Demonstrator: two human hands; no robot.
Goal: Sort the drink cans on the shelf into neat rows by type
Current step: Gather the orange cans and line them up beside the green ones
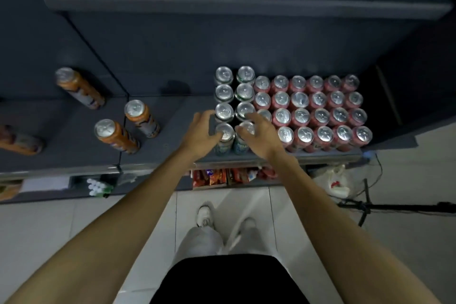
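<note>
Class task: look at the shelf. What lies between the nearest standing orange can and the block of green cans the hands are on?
Only bare dark shelf lies between that orange can and the green cans, apart from the left hand at their front corner, in the head view.

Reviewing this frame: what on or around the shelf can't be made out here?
- Head view: printed names on the green cans and red cans are too small and seen from above.
- One red can is mostly hidden by the right hand.
- An orange can at the left edge is blurred.
- Snack packets below are hidden by the shelf edge.
- Whether the left hand grips the front can is unclear.
</note>
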